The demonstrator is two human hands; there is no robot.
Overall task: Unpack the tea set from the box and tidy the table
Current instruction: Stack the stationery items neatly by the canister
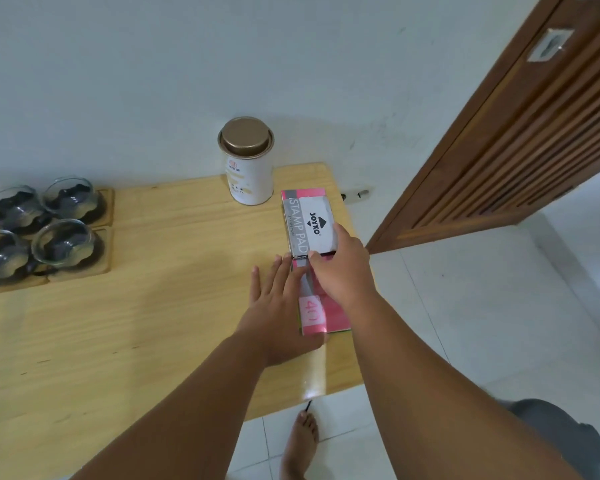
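Pink-and-grey stamp pad box lying flat near right edge of wooden table, long axis running away from camera, "STAMP PAD" printed in white along grey strip, pink handwritten digits on white label at near end. White tin marked "JOYKO" sitting on far half of box. Right hand pinching near edge of tin, fingers clamped on it. Left hand flat, fingers spread, pressing box's left side. White canister with bronze lid upright just behind box. Four glass cups on wooden coasters at far left, well apart from box.
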